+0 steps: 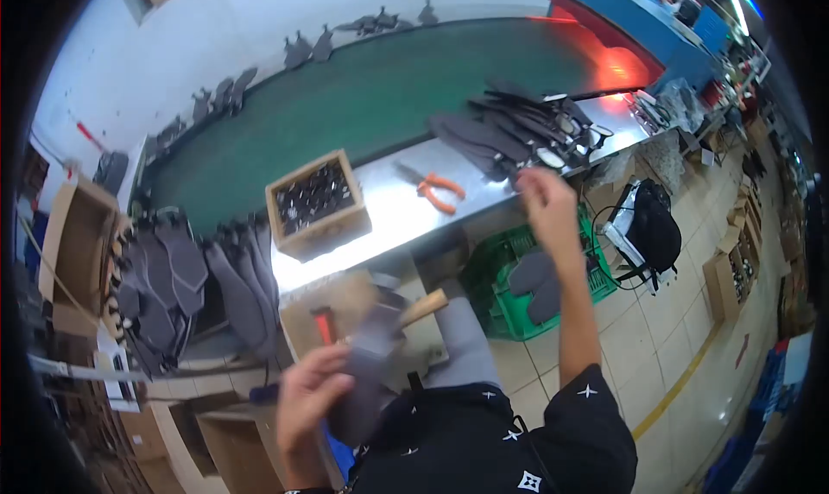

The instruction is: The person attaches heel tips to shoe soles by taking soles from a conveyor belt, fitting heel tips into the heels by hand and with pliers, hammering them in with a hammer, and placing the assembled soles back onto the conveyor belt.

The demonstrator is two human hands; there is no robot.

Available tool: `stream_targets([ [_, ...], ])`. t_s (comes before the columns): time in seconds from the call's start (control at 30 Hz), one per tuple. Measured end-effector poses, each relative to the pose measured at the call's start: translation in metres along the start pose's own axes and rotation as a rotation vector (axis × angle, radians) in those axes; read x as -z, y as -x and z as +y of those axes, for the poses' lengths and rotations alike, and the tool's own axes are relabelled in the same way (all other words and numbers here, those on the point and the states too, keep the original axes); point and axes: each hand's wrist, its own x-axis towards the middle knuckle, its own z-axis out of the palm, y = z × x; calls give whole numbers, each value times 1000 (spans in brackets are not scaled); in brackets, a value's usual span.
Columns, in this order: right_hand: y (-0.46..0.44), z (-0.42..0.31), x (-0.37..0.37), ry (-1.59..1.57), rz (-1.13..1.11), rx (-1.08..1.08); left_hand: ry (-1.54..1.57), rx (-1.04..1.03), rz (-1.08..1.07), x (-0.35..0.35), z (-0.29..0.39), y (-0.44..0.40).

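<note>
My left hand [315, 390] is closed on a dark grey sole-shaped piece [367, 377], blurred, above a low work surface. Beside it lie a red-handled tool [324, 326] and a wooden handle [425, 307]. My right hand [546, 202] reaches to the near edge of the metal bench, its fingers pinched at the pile of grey sole pieces [484, 140]; what is between the fingertips is too small to tell. Left of that hand lie pliers with orange handles [442, 192]. Farther left, a wooden box [321, 232] holds small dark metal parts.
A green conveyor belt [363, 88] runs behind the metal bench [389, 235]. More grey soles [168, 278] hang at the left. Below my right arm stands a green crate [518, 326] with soles; a black bag [654, 231] sits right of it.
</note>
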Motion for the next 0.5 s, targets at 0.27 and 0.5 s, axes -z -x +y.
stream_targets([
  [0.27, -196, 252, 22, 1113, -209, -41, -1580, -589, 1160, 124, 43, -64],
  [0.5, -219, 156, 36, 544, 408, 492, -1795, -816, 1205, 82, 54, -63],
])
